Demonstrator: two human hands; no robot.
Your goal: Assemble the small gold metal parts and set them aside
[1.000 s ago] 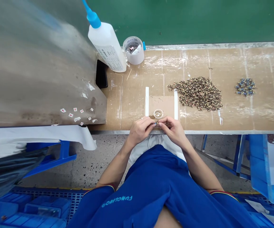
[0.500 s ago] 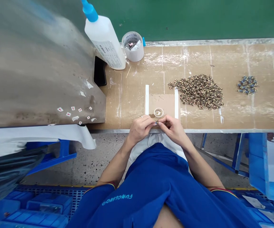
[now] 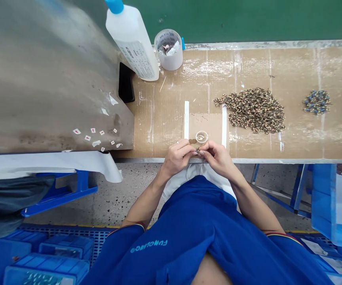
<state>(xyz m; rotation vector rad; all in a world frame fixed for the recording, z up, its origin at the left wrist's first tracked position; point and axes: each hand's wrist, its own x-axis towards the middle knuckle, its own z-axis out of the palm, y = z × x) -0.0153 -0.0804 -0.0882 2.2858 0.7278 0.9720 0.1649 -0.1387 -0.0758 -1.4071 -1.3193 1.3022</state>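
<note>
My left hand [image 3: 177, 156] and my right hand [image 3: 218, 158] meet at the bench's front edge. Their fingertips pinch a tiny dark-and-gold part [image 3: 198, 150] between them, too small to identify. Just beyond the fingers stands a small clear round dish [image 3: 202, 137] on a cardboard patch [image 3: 209, 124], with a little brown scrap [image 3: 192, 141] beside it. To the right lie a heap of small brown-and-gold parts [image 3: 251, 111] and a smaller heap of blue-and-grey parts [image 3: 316, 102].
A white glue bottle with a blue cap [image 3: 132, 41] and a white round tub holding scraps [image 3: 168, 50] stand at the back. A grey metal panel [image 3: 55, 79] with small stuck labels rises left. Blue crates [image 3: 46, 269] sit on the floor below.
The whole scene sits slightly higher and further right in the view as my head shifts. My hands keep the same pinch on the tiny part.
</note>
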